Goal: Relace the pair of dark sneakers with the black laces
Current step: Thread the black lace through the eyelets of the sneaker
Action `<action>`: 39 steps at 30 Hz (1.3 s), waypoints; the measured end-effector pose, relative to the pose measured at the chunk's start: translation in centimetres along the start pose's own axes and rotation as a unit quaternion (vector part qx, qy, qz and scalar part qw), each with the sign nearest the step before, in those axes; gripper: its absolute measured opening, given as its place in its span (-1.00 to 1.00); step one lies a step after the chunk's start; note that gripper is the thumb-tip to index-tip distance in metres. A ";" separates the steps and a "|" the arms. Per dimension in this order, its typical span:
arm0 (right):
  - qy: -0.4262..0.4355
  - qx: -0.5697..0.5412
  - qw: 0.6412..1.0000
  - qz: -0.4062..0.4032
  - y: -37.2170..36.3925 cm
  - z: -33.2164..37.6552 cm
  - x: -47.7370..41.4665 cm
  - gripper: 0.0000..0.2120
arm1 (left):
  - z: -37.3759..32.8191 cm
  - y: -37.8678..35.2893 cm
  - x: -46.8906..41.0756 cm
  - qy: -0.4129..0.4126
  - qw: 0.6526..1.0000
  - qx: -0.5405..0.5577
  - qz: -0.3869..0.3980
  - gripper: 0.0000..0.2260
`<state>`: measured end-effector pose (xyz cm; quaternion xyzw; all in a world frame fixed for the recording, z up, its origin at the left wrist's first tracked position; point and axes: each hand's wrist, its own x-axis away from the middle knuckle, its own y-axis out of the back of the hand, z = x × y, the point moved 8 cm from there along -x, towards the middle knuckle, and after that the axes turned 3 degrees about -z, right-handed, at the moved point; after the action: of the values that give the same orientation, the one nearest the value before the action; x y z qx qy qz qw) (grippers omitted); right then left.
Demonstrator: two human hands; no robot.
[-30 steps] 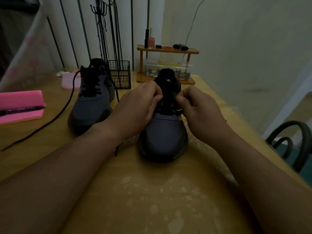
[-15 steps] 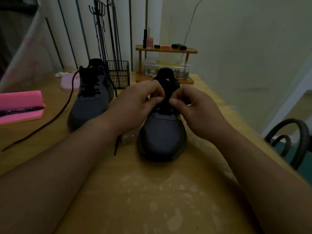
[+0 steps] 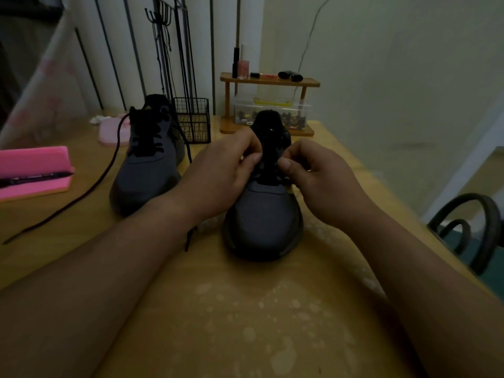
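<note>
- A near sneaker is stood mid-table, its toe turned to 6 o'clock and its heel to 12.
- The left hand is set against the 9 o'clock side of this sneaker; its fingers are curled and its thumb is pressed to the forefinger, pinching the lace.
- The right hand is set against the 3 o'clock side, curled the same way, with thumb and forefinger pinched on the same lace.
- Between the two thumbs the lace is seen only as a dark band over the tongue; its path through the eyelets cannot be told.
- A far sneaker is stood at 10 o'clock of the near one, a little apart, its toe also to 6 and black lacing crossed over its front.
- A loose lace is trailed from its collar across the table towards 8 o'clock.
- A wire basket is placed just beside the far sneaker, at its 1 o'clock.
- A wooden shelf is stood at 12 o'clock of the near sneaker, with small bottles on top and a clear box beneath.
- A pink block bearing a pen is laid at the table's 9 o'clock edge.
</note>
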<state>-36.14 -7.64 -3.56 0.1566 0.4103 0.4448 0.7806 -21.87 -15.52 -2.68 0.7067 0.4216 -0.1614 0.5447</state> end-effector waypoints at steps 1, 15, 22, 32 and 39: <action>-0.009 -0.019 1.000 -0.002 0.1 -0.1 0.0 -0.91 | 0.2 0.0 0.0 0.017 0.999 0.030 0.004 -0.96; -0.017 -0.040 0.998 0.049 -0.5 -0.8 -0.1 -0.66 | 1.5 -1.0 0.3 0.099 0.984 0.067 0.134 -0.73; -0.001 -0.031 0.999 0.028 -0.4 -1.1 -0.6 -0.65 | 1.5 -0.4 0.4 0.098 0.987 0.056 0.112 -0.81; -0.056 -0.125 0.990 0.020 0.1 -1.3 -0.2 -0.75 | 1.8 0.0 0.5 0.123 0.986 0.109 0.042 -0.85; -0.106 -0.076 0.991 -0.026 0.1 -2.2 -0.5 -0.92 | 3.1 0.1 0.0 0.202 0.972 0.119 0.025 -0.90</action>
<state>-38.05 -8.21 -4.57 0.1327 0.2942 0.4348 0.8407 -21.11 -18.34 -3.75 0.7949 0.4825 -0.0506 0.3643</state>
